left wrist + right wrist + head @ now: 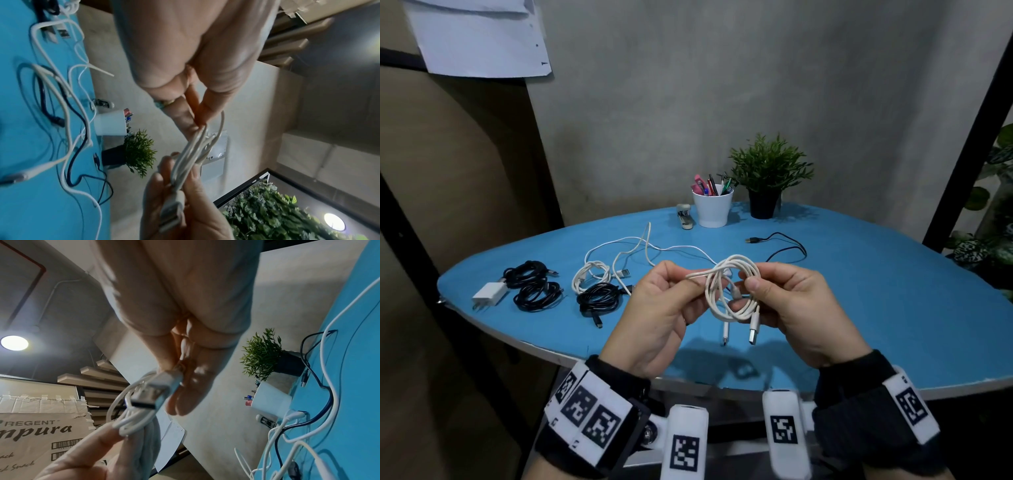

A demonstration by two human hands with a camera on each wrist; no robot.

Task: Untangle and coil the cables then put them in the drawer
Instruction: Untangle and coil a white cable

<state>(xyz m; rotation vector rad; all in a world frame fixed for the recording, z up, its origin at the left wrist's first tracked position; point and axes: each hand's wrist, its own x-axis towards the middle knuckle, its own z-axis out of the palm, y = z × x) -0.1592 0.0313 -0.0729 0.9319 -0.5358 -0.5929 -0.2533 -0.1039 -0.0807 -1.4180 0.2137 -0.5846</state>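
A white cable (734, 291) is wound into a small loose coil of several loops, held in the air above the near edge of the blue table (876, 291). Its two plug ends hang down side by side below the loops. The left hand (661, 308) pinches the coil's left side between thumb and fingers; the right hand (791, 301) pinches its right side. Behind lie three black coiled cables (534, 286), uncoiled white cables (619, 257) and a loose black cable (784, 245).
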